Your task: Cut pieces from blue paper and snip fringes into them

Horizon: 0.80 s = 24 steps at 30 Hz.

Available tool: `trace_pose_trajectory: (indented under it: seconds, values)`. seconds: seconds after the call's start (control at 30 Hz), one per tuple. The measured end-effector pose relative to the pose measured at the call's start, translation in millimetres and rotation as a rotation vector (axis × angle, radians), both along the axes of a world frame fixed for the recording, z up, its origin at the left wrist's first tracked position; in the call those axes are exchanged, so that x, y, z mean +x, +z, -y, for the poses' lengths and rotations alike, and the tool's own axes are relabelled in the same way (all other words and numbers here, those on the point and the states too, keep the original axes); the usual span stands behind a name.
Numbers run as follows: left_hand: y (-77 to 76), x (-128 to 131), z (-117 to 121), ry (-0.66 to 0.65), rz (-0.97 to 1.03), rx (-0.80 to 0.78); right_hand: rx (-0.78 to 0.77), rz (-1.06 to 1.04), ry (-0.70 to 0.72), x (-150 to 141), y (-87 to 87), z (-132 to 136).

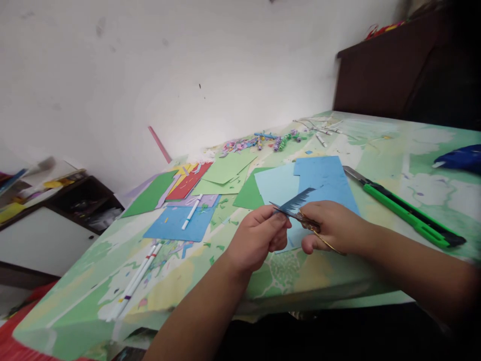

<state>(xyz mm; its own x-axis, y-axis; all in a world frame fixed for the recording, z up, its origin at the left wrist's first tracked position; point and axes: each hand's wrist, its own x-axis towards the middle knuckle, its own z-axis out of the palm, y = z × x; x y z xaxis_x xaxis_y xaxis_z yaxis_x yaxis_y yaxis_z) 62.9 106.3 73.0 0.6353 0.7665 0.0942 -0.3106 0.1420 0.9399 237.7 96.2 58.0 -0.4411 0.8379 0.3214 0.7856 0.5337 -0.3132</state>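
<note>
Near the front edge of the table, my left hand (259,235) pinches the end of a dark blue paper strip (298,199) whose one side is cut into a fringe. Gold-handled scissors (310,223) are in my right hand (334,225), fingers through the loops. Their blades cross the strip close to my left fingertips; how far the blades are apart is hard to make out. Beneath and behind my hands lie light blue sheets (278,183) and a blue sheet (326,178).
A green box cutter (409,210) lies at the right, blade exposed. White markers (137,281), a blue sheet (180,223), green sheets (150,195) and a red sheet (188,181) cover the left. Paper scraps (240,145) and curled paper pieces (278,143) lie by the wall.
</note>
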Motion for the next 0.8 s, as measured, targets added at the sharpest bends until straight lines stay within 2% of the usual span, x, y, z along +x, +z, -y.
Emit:
trace_pose_trajectory:
  seconds: [0.13,0.43,0.63,0.8]
  values:
    - [-0.5,0.4,-0.6,0.118,-0.098,0.101,-0.032,-0.031,-0.037,1.2,1.7,-1.9]
    - [6.1,1.4,3.3,0.253,-0.295,0.229,-0.183,-0.074,-0.025,1.2,-0.2,-4.0]
    - [7.7,-0.1,4.8,0.394,-0.467,0.407,-0.186,-0.048,0.023,-0.5,0.7,-1.9]
    - [3.1,-1.0,5.1,0.409,-0.587,0.547,-0.173,-0.072,0.052,-1.4,1.6,-0.1]
